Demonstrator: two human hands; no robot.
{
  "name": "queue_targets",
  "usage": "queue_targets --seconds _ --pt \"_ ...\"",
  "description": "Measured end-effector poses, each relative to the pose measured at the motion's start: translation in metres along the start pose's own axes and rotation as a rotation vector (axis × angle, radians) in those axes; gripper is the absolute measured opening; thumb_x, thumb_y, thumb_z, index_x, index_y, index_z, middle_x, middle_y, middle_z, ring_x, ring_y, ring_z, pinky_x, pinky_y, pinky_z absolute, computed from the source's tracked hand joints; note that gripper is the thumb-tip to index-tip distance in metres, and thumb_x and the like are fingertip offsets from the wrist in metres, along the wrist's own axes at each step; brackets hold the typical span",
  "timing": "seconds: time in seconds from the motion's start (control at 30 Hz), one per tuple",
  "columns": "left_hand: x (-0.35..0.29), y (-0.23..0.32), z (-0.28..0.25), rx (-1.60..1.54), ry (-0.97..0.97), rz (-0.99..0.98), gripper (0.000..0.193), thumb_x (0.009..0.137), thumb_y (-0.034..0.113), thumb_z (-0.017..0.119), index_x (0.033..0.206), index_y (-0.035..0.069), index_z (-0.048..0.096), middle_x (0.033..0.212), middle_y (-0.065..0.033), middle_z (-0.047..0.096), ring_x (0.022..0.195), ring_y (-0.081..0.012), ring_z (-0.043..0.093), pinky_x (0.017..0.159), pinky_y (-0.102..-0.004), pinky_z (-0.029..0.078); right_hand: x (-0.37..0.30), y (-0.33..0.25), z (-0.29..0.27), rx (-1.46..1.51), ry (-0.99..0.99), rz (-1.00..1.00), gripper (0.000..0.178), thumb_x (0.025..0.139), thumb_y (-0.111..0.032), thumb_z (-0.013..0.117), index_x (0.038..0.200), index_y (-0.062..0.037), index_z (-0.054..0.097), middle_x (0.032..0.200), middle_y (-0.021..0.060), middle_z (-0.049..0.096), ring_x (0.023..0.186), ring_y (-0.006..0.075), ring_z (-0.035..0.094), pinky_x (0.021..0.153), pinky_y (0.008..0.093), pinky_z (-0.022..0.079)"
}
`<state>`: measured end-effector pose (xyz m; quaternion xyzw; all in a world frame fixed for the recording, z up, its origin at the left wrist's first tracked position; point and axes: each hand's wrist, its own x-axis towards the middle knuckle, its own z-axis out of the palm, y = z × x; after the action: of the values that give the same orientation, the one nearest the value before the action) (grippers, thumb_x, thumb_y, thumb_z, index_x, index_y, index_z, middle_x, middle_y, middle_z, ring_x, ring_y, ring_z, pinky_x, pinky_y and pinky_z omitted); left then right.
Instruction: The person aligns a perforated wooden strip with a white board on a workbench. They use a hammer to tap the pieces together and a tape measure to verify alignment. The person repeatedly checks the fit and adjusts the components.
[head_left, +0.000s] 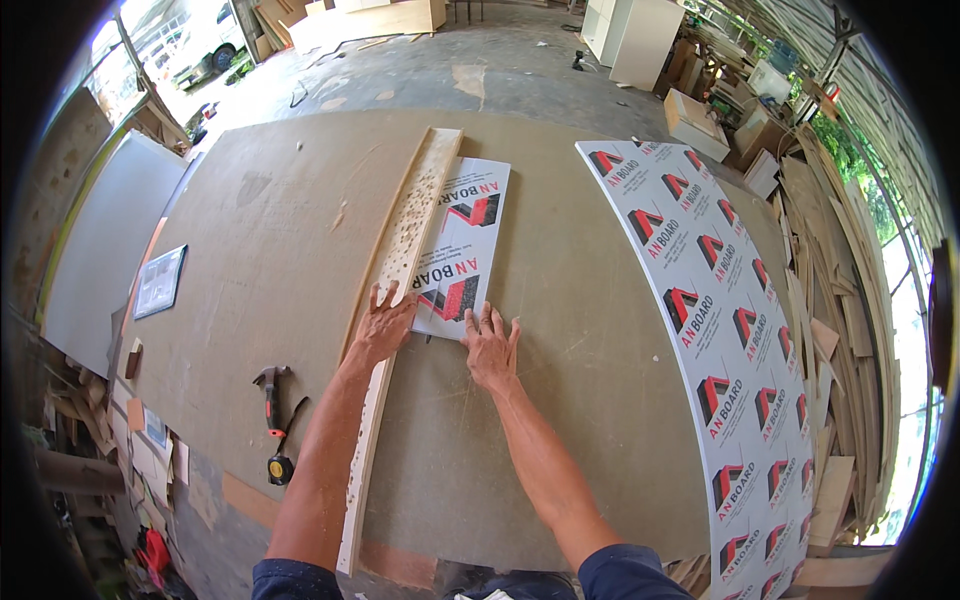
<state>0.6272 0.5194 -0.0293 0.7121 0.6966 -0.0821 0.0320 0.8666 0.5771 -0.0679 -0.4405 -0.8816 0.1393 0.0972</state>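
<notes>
A long, narrow pale strip with many dark holes or spots lies lengthwise on the brown worktable. Against its right side sits a short white panel printed with red and black marks. My left hand rests across the strip and the panel's near left corner, fingers spread. At the panel's near right corner, my right hand touches the edge with its fingers apart. A small dark tip shows under the near edge between my hands; I cannot make out what it is.
Left of my left forearm lie a claw hammer and a tape measure. A flat, dark-edged rectangular item is at the table's left. One large printed sheet covers the right side. Beyond it, wooden boards are stacked.
</notes>
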Motion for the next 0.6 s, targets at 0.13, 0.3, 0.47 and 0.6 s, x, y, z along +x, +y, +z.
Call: queue_targets --seconds 0.13,0.3,0.47,0.6 --pt "0.000 -0.005 0.005 -0.015 0.030 0.004 0.070 0.083 0.018 0.079 0.147 0.012 0.049 0.160 -0.0022 0.043 0.157 -0.0288 0.021 0.129 -0.0564 0.003 0.003 -0.001 0.001 -0.006 -0.004 -0.004 0.053 0.105 -0.030 0.052 0.154 -0.0113 0.047 0.164 0.0196 0.035 0.151 0.0322 0.033 0.120 0.0648 0.017" --pt "0.005 -0.005 0.002 -0.020 0.013 0.004 0.071 0.083 0.018 0.079 0.147 0.012 0.048 0.159 -0.0022 0.044 0.157 -0.0290 0.021 0.129 -0.0567 0.004 0.006 0.003 0.004 -0.006 0.022 0.000 0.053 0.105 -0.032 0.053 0.154 -0.0127 0.048 0.164 0.0186 0.036 0.151 0.0307 0.034 0.119 0.0648 0.018" --pt "0.016 -0.008 0.004 0.000 0.042 0.011 0.073 0.083 0.017 0.078 0.149 0.011 0.047 0.159 -0.0022 0.044 0.157 -0.0300 0.021 0.129 -0.0573 0.003 0.012 0.010 0.000 0.020 0.052 0.002 0.053 0.105 -0.033 0.053 0.154 -0.0152 0.048 0.164 0.0169 0.037 0.150 0.0302 0.034 0.119 0.0645 0.019" --pt "0.031 -0.014 0.006 -0.026 0.057 0.008 0.073 0.083 0.016 0.078 0.149 0.011 0.046 0.159 -0.0021 0.044 0.157 -0.0306 0.022 0.129 -0.0583 0.002 0.023 0.021 -0.001 0.031 0.052 0.068 0.054 0.106 -0.038 0.050 0.156 -0.0175 0.046 0.164 0.0137 0.038 0.152 0.0296 0.031 0.120 0.0638 0.017"
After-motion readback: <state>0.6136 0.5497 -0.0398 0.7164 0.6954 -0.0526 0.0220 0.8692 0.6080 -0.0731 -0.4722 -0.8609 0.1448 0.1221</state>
